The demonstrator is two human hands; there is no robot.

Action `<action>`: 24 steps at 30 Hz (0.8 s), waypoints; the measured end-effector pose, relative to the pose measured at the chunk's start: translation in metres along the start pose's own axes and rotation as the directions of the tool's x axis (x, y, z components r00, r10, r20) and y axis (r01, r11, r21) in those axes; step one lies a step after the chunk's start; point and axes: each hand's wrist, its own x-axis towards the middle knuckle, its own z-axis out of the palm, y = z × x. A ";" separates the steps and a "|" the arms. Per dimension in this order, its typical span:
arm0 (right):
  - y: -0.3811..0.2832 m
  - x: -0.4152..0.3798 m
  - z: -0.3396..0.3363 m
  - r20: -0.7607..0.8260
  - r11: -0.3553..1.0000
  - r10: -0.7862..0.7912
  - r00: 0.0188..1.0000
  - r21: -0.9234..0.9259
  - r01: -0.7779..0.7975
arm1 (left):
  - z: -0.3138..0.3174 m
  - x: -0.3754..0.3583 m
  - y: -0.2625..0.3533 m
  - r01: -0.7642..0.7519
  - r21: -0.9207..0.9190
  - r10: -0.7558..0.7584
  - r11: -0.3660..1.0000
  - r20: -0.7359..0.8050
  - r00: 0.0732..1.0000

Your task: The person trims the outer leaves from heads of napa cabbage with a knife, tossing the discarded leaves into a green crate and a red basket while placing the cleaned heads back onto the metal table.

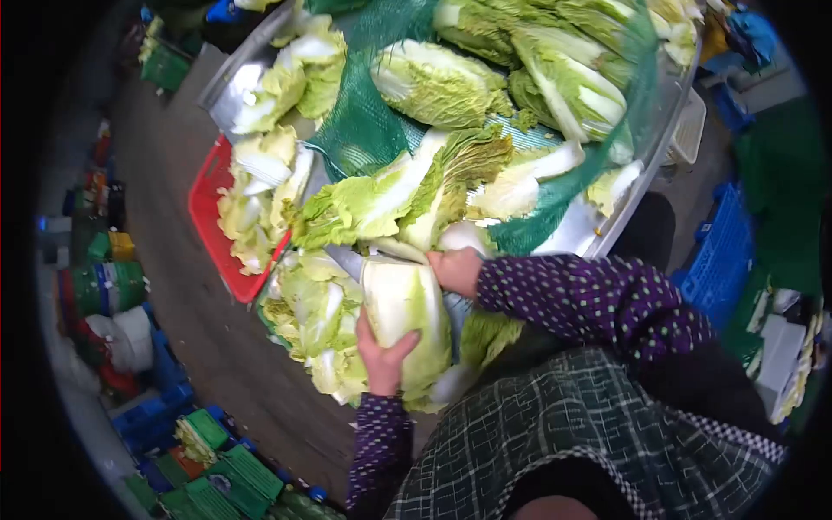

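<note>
A napa cabbage (pixel 406 303), its pale cut base facing away from me, is held upright close to my body. My left hand (pixel 384 354) grips its near left side, thumb and fingers spread around it. My right hand (pixel 458 270) is closed on a knife, whose grey blade (pixel 347 263) lies across the cabbage's base end. The fist hides the knife's handle. Just beyond the blade lie loose outer leaves (pixel 381 204) with some browned edges. More trimmed leaves (pixel 316 303) are piled below and left of the cabbage.
Whole napa cabbages (pixel 442 84) rest on green netting (pixel 368 113) over a metal table (pixel 667 130). A red crate (pixel 208 204) filled with leaves stands at its left edge. A blue crate (pixel 724 251) is on the right; green and blue crates (pixel 230 477) sit at lower left.
</note>
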 end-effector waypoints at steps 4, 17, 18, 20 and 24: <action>-0.005 -0.005 -0.022 0.089 0.997 -0.039 0.995 0.070 0.033 | 0.003 -0.022 0.004 -0.076 -0.087 0.079 0.993 0.027 0.997; 0.008 -0.057 -0.152 -0.265 0.793 -0.178 0.948 0.532 0.297 | 0.060 -0.019 0.057 -0.386 -0.223 0.381 0.895 -0.069 0.922; 0.021 -0.047 -0.134 -0.353 0.732 -0.216 0.910 0.558 0.390 | 0.064 -0.015 0.057 -0.274 -0.371 0.226 0.887 -0.166 0.960; 0.027 -0.044 -0.153 0.105 0.601 0.109 0.988 0.785 -0.150 | 0.070 -0.023 0.067 -0.265 -0.237 0.230 0.935 -0.165 0.959; 0.010 -0.058 -0.155 -0.212 0.764 0.048 0.976 0.638 0.101 | 0.074 -0.019 0.082 -0.263 -0.292 0.215 0.919 -0.185 0.959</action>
